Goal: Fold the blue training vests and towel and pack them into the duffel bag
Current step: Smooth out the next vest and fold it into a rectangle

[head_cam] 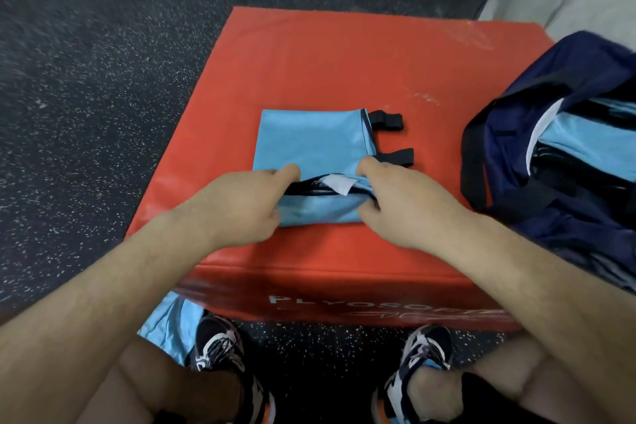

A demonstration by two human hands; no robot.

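Note:
A light blue training vest (315,144) lies folded on the red foam box (309,55), its two black straps sticking out to the right. My left hand (241,203) grips its near left edge and my right hand (406,203) grips the near right edge, the near part turned up so a white label shows between them. The navy duffel bag (564,155) sits open at the box's right side, with light blue cloth (585,144) lying inside it. Another piece of light blue cloth (168,327) lies on the floor by my left shoe.
The red box stands on dark speckled rubber flooring (86,113), near a pale wall at the back and right. My legs and both shoes are right in front of the box. The bag's black strap (471,155) loops over the box top.

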